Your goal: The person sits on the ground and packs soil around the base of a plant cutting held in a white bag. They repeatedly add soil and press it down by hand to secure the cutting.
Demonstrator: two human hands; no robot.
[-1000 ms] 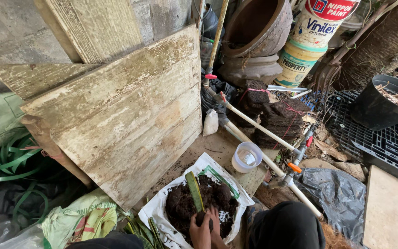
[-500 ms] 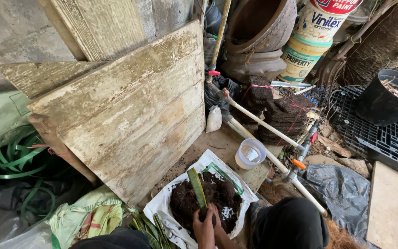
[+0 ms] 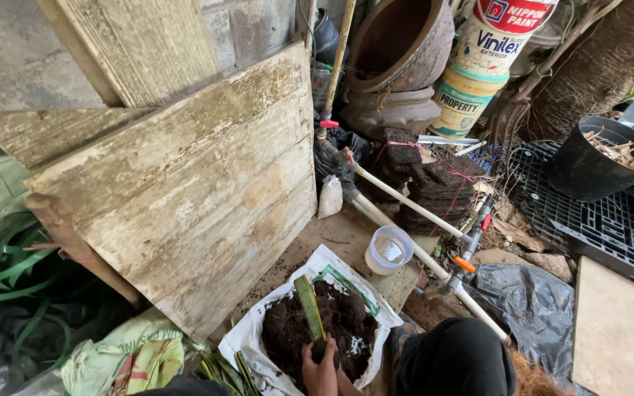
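Scooping seems in hand: right hand (image 3: 321, 368), fingers closed round a green flat tool (image 3: 308, 306), works dark soil (image 3: 346, 323) in the white sack (image 3: 247, 337); lifting would need a level blade.

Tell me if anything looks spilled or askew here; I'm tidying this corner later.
Dark soil crumbs lie scattered on the ground beside the open white sack. Big weathered boards lean tilted against the wall. A clay pot lies tipped on its side. One hand grips a green tool in the soil.

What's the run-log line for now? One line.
right hand: grips green blade | blade: stuck in dark soil | soil: in open white sack | left hand: not in view
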